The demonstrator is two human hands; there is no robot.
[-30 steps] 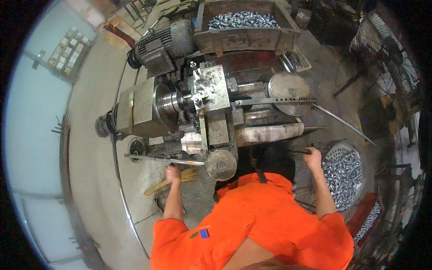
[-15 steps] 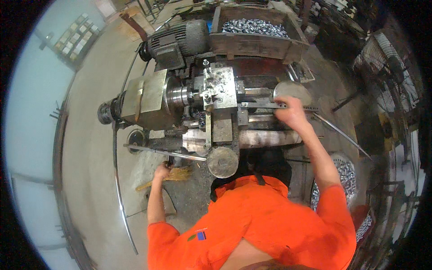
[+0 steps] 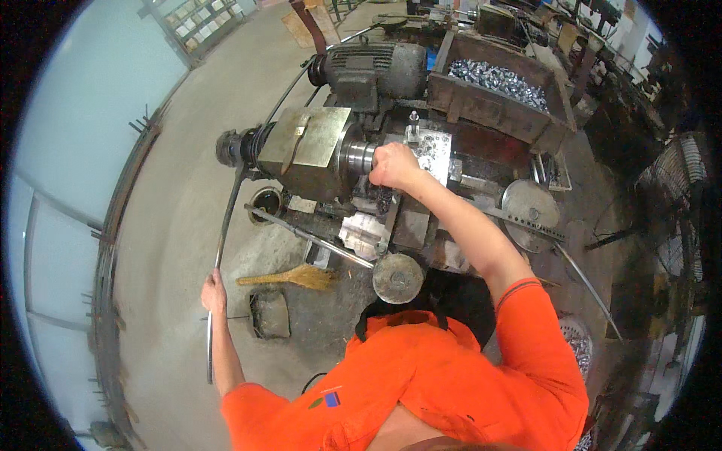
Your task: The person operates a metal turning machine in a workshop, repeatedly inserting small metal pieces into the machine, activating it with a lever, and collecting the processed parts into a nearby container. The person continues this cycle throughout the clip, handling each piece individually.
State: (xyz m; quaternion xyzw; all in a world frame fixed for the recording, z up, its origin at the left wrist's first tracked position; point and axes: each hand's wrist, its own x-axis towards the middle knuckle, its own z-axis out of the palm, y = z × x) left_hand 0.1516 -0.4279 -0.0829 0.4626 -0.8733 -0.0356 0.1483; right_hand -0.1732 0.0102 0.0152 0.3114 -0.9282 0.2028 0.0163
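My left hand (image 3: pixel 213 292) is wrapped round a long metal lever rod (image 3: pixel 228 218) that runs down from the spindle end of a small lathe. My right hand (image 3: pixel 395 164) is at the front of the shiny round chuck (image 3: pixel 357 159), its fingers closed. Whatever they pinch there is hidden behind the hand. Just right of it sits the metal tool block (image 3: pixel 435 154) on the slide. The headstock (image 3: pixel 312 139), topped by a flat metal plate, stands left of the chuck. Below my right forearm is a round handwheel-like disc (image 3: pixel 398 278).
A dark motor (image 3: pixel 376 75) stands behind the headstock. Beyond it, a wooden crate (image 3: pixel 481 105) holds many small metal parts. A straw brush (image 3: pixel 289 278) and a dark pan (image 3: pixel 269 314) lie at the lower left. Another slanted rod (image 3: pixel 590 289) juts out at the right.
My right hand has left the bar by the right disc and reached the chuck. My left hand has moved from a handle near the brush to the long rod. The view has shifted.
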